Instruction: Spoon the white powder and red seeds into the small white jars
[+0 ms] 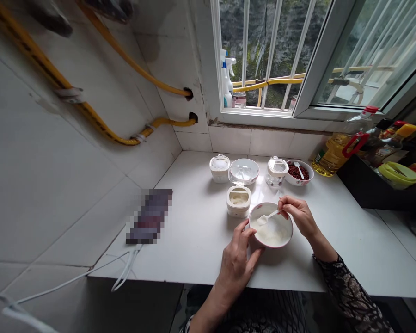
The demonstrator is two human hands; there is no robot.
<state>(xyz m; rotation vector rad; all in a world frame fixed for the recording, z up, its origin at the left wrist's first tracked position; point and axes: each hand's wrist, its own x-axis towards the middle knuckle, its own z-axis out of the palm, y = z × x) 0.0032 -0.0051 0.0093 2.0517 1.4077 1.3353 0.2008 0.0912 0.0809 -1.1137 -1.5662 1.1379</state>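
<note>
A white bowl with a thin pink rim stands near the counter's front, holding a pale white substance. My left hand grips its left side, fingers at the rim and thumb against the lower wall. Pinched in my right hand is a small white plastic spoon, its head over the bowl's inside. Just behind and left of the bowl, an open cream seasoning jar contains a pale grainy substance.
Behind stand a white-filled jar, a bowl, a clear jar and a bowl of dark red bits with a spoon. An oil bottle and a black condiment box are right. Left lies a pixelated object with a white cable.
</note>
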